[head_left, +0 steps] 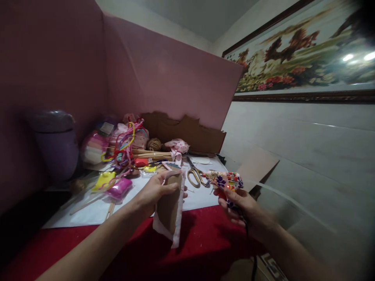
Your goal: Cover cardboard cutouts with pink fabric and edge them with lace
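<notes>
My left hand (156, 191) is closed on a piece of cardboard (170, 208) with white fabric or paper folded over its edges. The brown bare side of the cardboard faces me, and it is tilted over the table's front. Wrapped round the handle of a flower-patterned glue gun (225, 180) is my right hand (238, 205). The gun's nozzle points left toward the cardboard, with a gap between them. A small red light glows on its side, and a dark cord hangs below. Gold-handled scissors (195, 175) lie open on the table between my hands, farther back.
White paper (202, 199) covers part of the red tablecloth (202, 226). Pipe cleaners (129, 140), wooden sticks (155, 155), a twine ball (154, 144), and yellow and magenta packets (119, 189) crowd the left and back. A purple bin (57, 144) stands left; pink panels (170, 70) rise behind.
</notes>
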### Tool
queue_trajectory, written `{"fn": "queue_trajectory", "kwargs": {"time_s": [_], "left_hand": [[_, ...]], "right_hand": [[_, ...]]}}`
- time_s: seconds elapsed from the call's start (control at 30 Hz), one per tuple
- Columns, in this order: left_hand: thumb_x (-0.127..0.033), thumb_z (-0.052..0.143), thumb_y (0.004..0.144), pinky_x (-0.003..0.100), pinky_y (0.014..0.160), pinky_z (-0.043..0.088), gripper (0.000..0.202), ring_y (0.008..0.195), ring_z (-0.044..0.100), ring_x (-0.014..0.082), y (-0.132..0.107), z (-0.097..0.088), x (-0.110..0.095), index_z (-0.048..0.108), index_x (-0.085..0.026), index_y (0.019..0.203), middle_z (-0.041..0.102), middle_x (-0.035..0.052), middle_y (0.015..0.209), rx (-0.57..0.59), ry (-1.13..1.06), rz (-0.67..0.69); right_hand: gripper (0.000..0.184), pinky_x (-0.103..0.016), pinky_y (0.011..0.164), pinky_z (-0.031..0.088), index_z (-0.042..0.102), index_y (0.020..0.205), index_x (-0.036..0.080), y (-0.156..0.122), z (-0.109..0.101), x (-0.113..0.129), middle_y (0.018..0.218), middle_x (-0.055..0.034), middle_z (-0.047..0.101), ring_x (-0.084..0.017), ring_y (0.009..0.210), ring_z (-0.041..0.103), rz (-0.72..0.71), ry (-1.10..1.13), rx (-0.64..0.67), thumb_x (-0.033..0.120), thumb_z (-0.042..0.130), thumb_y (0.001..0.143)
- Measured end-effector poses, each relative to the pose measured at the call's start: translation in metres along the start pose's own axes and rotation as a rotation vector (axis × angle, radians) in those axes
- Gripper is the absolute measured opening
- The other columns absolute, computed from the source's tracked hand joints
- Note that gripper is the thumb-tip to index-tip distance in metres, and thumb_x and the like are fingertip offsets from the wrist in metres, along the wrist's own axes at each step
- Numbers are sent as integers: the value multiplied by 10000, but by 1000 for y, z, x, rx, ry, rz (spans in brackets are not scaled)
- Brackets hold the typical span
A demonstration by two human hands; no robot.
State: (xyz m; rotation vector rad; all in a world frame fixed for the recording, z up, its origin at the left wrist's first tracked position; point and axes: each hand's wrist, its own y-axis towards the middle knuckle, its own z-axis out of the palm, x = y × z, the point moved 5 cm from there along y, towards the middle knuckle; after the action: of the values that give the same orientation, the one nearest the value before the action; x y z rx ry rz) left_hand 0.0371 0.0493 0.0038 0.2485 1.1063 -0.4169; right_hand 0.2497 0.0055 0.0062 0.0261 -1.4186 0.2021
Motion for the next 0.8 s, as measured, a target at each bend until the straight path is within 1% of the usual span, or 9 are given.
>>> {"fn": "queue_trajectory", "kwargs": {"time_s": [0.1, 0.17, 0.3, 0.43, 0.63, 0.8], "left_hand": [[-177, 704, 663, 344, 662, 503, 564, 745, 678, 259, -1, 2, 2, 514, -177, 1194, 687, 108, 831, 36, -2, -8], [-187, 703, 671, 350, 665, 502, 543, 757, 676, 262, -2, 3, 2, 527, -183, 1185, 688, 109, 842, 61, 2, -4], [-191, 715, 663, 355, 679, 500, 498, 753, 674, 259, -3, 5, 3, 570, -190, 1140, 684, 105, 862, 97, -9, 8], [-197, 715, 669, 367, 699, 498, 486, 766, 672, 260, -3, 6, 3, 581, -203, 1136, 685, 112, 888, 100, -5, 2], [-208, 725, 664, 354, 682, 498, 507, 756, 673, 255, -3, 6, 4, 577, -207, 1149, 688, 107, 872, 105, -1, -2], [-200, 707, 684, 369, 706, 499, 486, 772, 672, 256, -3, 5, 5, 567, -207, 1149, 686, 120, 929, 114, 10, 1]], "right_hand": [[351, -146, 312, 188, 561, 731, 146, -2, 13, -5, 541, 35, 495, -6, 343, 271, 20, -51, 25, 486, 647, 746], [380, -150, 315, 186, 548, 683, 144, -2, 17, -8, 504, 43, 469, -9, 335, 282, 31, -99, 9, 507, 651, 732], [432, -161, 327, 198, 559, 672, 144, -2, 20, -10, 525, 32, 485, -20, 346, 326, -8, -270, -57, 567, 638, 706], [477, -185, 337, 192, 554, 618, 145, -3, 23, -5, 462, 38, 434, -38, 350, 320, -31, -440, -98, 611, 593, 714], [408, -212, 354, 215, 489, 669, 189, -5, 27, 3, 465, 61, 418, -60, 365, 315, -98, -473, -142, 576, 613, 715], [382, -208, 368, 231, 448, 683, 195, -4, 32, 6, 526, 58, 431, -55, 392, 313, -122, -495, -113, 537, 609, 738]]}}
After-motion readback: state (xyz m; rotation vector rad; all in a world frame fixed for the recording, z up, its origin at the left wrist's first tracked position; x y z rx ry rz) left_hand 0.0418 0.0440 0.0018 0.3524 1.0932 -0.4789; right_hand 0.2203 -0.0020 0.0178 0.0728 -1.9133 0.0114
